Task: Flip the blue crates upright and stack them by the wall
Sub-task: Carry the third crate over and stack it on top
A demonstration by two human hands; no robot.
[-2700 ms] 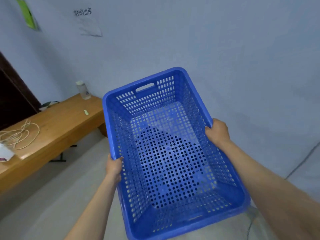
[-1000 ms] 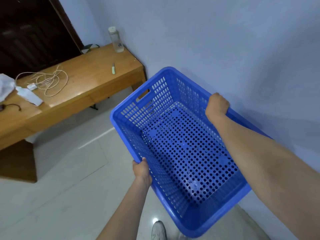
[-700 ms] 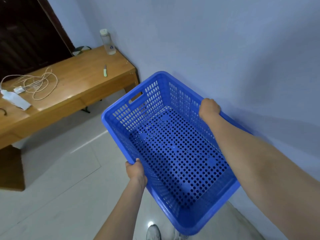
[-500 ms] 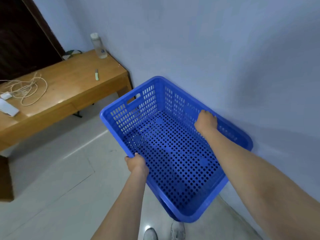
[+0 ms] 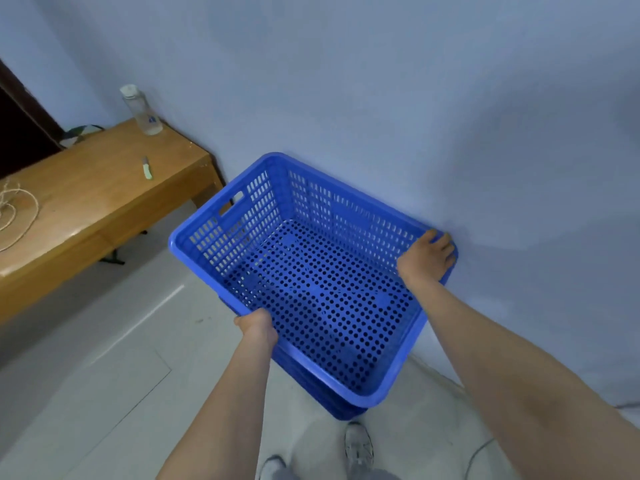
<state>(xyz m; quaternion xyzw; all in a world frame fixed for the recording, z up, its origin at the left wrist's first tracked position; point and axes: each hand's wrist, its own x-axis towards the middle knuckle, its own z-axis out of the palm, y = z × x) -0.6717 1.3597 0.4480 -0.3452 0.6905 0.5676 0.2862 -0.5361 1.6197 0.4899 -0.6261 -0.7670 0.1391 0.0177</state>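
Gripping the upright blue crate (image 5: 311, 289) by its rims, left hand (image 5: 257, 327) near side, right hand (image 5: 427, 256) at the wall-side corner, risks pinched right fingers against the wall (image 5: 381, 98) or a skewed seat on the crate beneath.

both arms outstretched, left grip (image 5: 257, 326) and right grip (image 5: 426, 258) clenched.
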